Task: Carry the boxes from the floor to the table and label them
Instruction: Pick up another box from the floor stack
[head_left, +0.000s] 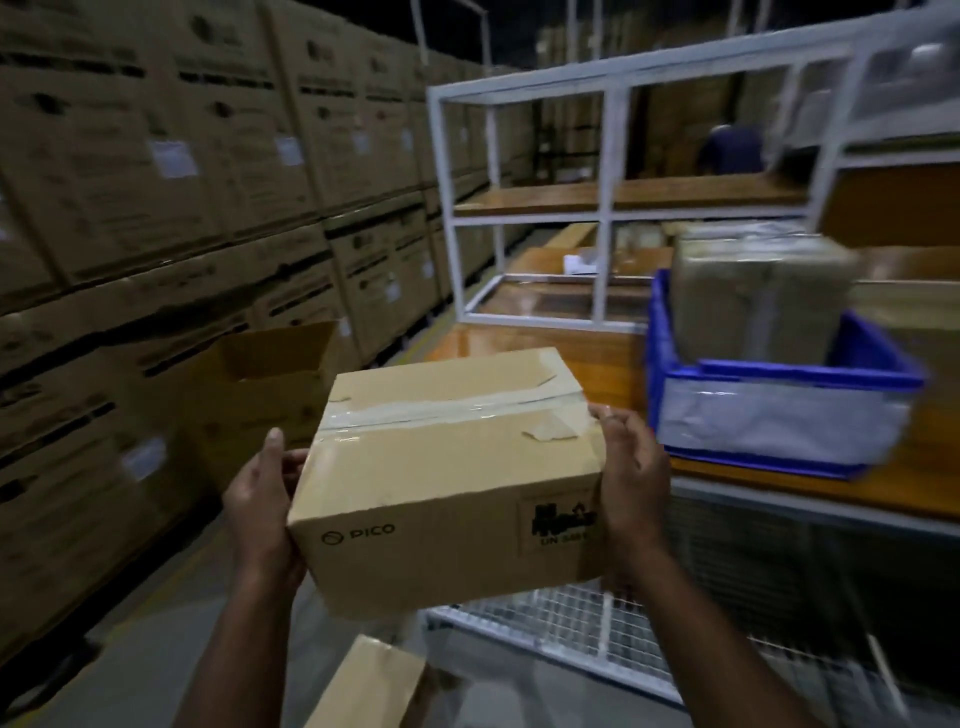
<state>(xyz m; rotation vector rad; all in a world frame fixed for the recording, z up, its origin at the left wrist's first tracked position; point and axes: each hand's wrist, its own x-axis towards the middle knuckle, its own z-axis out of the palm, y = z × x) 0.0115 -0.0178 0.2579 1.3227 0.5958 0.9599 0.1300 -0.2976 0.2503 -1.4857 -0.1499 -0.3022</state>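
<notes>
Holding a taped cardboard box (447, 478) up off the floor, the person is gripping it from both sides: the left hand (262, 506) is pressing against its left end with the thumb lying up along the edge, and the right hand (631, 480) is clasping its right end, fingers curled over the top corner beside a torn strip of tape. The box (marked PICO on its near face, with a black-printed label toward its right edge) is hanging in the air just short of the wooden table (597, 364), near the table's front left corner. Sitting on the table, to the right of the held box, a blue crate (779, 415) is carrying a wrapped brown parcel (753, 301). Farther back on the table a white metal frame (608, 208) is standing. Left of the table, an open empty carton (270, 374) is standing before a tall wall of stacked cartons (156, 182). Below the held box another cardboard box (363, 686) is lying on the floor beside a wire mesh shelf (571, 623).
</notes>
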